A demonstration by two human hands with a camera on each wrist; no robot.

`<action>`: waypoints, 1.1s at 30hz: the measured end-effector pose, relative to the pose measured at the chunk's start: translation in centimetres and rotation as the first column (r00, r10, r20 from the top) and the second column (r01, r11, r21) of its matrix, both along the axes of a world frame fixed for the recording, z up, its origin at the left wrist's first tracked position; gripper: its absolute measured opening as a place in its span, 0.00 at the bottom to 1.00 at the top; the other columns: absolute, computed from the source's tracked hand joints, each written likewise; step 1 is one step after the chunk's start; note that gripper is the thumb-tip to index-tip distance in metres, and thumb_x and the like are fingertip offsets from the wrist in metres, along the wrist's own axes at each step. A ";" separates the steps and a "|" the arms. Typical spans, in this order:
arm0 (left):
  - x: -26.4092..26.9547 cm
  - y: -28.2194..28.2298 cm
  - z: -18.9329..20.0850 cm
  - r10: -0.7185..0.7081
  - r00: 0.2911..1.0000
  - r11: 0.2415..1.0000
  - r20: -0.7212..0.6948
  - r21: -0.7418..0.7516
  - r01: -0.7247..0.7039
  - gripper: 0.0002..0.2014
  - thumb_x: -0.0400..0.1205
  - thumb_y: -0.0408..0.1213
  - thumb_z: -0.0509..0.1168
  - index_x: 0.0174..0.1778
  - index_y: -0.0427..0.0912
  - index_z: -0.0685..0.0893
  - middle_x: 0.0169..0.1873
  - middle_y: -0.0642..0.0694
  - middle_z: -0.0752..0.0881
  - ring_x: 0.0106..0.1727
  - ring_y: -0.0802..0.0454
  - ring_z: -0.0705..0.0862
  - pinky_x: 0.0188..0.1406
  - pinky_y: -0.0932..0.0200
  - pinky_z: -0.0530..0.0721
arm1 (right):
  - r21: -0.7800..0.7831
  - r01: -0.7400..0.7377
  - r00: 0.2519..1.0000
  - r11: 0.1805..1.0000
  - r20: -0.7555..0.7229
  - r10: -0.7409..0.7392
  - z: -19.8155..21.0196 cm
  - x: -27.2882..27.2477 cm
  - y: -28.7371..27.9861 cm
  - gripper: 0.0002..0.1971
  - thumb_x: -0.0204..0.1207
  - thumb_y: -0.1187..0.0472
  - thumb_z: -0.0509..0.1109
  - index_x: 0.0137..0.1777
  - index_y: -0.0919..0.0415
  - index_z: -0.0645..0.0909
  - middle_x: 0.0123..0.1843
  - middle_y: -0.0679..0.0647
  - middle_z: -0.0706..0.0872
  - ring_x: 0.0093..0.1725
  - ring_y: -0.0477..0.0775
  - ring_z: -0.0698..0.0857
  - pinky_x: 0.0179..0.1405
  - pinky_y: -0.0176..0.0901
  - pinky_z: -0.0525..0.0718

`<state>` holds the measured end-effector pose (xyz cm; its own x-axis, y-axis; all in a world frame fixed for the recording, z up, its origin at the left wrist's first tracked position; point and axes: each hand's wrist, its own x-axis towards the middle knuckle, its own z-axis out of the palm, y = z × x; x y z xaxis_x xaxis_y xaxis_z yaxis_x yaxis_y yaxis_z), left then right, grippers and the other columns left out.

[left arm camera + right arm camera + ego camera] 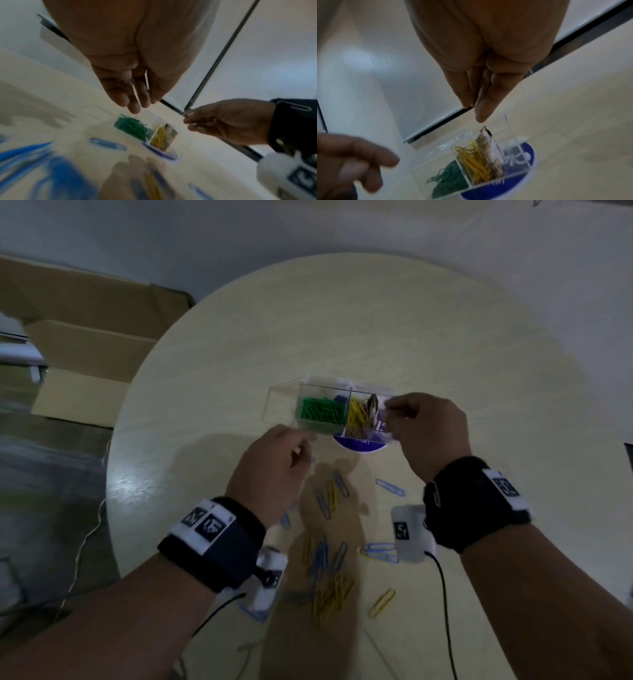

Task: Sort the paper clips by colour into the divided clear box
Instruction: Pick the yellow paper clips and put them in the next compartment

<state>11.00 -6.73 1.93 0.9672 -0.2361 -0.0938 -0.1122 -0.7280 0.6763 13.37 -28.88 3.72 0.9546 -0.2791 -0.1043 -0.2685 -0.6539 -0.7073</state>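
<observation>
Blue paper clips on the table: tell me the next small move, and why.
Probably lower the left hand to pinch a blue clip. Blue and yellow clips lie loose on the table; the clear box shows only green and yellow clips.

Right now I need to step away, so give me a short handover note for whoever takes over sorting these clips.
Left hand: above the table by the box's near left corner, fingers loosely curled; I see nothing in it.
Right hand: over the right end of the clear box, fingertips pinched together; what they pinch is not visible.
Done: green clips fill the left compartment, yellow clips are in the next one.
Left: blue clips and more yellow ones lie scattered on the table near you. The right compartment shows no clips, so blue probably goes there.
</observation>
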 end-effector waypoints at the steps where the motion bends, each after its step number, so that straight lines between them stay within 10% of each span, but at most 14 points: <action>1: -1.5 0.6 -0.3 -0.108 0.994 0.993 -0.008 0.039 0.108 0.13 0.87 0.38 0.59 0.63 0.48 0.84 0.54 0.52 0.82 0.50 0.55 0.81 0.54 0.59 0.78 | -0.013 -0.008 1.000 1.000 0.015 0.009 0.0 -1.7 -0.3 0.06 0.73 0.59 0.71 0.47 0.52 0.89 0.41 0.50 0.90 0.43 0.48 0.87 0.43 0.34 0.78; 7: -11.8 3.4 -4.0 -0.604 0.796 0.749 -0.034 0.315 0.583 0.19 0.79 0.43 0.60 0.66 0.48 0.83 0.68 0.51 0.81 0.68 0.47 0.78 0.64 0.49 0.80 | -0.262 -0.490 0.872 0.831 -0.149 0.467 -4.2 -16.8 -0.8 0.19 0.73 0.56 0.70 0.64 0.54 0.82 0.61 0.54 0.86 0.61 0.58 0.84 0.64 0.40 0.75; 11: -14.3 4.8 -5.1 -0.570 0.814 0.713 -0.110 0.426 0.557 0.31 0.78 0.54 0.61 0.78 0.51 0.70 0.81 0.53 0.66 0.83 0.47 0.62 0.75 0.46 0.72 | -0.310 -0.707 0.706 0.635 -0.363 0.609 -6.5 -21.5 0.0 0.39 0.74 0.35 0.59 0.79 0.60 0.64 0.85 0.53 0.58 0.84 0.59 0.52 0.79 0.52 0.59; 16: -12.0 4.7 -5.2 -0.476 0.877 0.803 -0.057 0.377 0.461 0.26 0.81 0.56 0.58 0.75 0.54 0.74 0.80 0.56 0.68 0.84 0.48 0.57 0.78 0.44 0.67 | -0.353 -0.634 0.773 0.688 -0.282 0.568 -7.4 -18.1 1.4 0.38 0.75 0.32 0.54 0.78 0.56 0.66 0.85 0.48 0.57 0.84 0.62 0.51 0.80 0.58 0.58; 21: -10.5 4.8 -4.7 -0.262 0.952 0.957 0.157 0.173 0.235 0.11 0.84 0.40 0.63 0.59 0.47 0.88 0.61 0.53 0.87 0.64 0.51 0.80 0.69 0.57 0.71 | -0.300 -0.333 0.934 0.894 0.026 0.357 -6.2 -16.2 -2.3 0.14 0.71 0.59 0.69 0.57 0.53 0.85 0.61 0.54 0.86 0.61 0.63 0.82 0.64 0.50 0.78; 25: -10.3 3.8 -4.1 0.071 0.995 0.964 0.069 0.253 -0.086 0.11 0.83 0.51 0.65 0.40 0.50 0.86 0.36 0.54 0.85 0.42 0.49 0.80 0.44 0.53 0.79 | -0.286 -0.084 0.954 0.955 -0.299 -0.005 -5.8 -16.7 -4.3 0.12 0.67 0.47 0.77 0.42 0.52 0.81 0.42 0.54 0.81 0.43 0.63 0.84 0.42 0.48 0.81; 33: -9.6 2.5 -5.0 0.127 0.977 0.977 -0.171 0.189 -0.094 0.03 0.78 0.41 0.71 0.39 0.50 0.85 0.41 0.51 0.83 0.44 0.50 0.82 0.47 0.53 0.81 | -0.238 -0.164 0.939 0.957 -0.335 0.078 -6.2 -16.9 -2.9 0.08 0.68 0.63 0.70 0.47 0.54 0.85 0.47 0.58 0.87 0.48 0.65 0.85 0.46 0.46 0.80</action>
<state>1.44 -4.19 -3.06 0.9492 -0.0923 -0.3009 0.0880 -0.8401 0.5353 -3.56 -31.82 -2.47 0.9108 -0.2219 -0.3481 -0.3583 -0.8438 -0.3995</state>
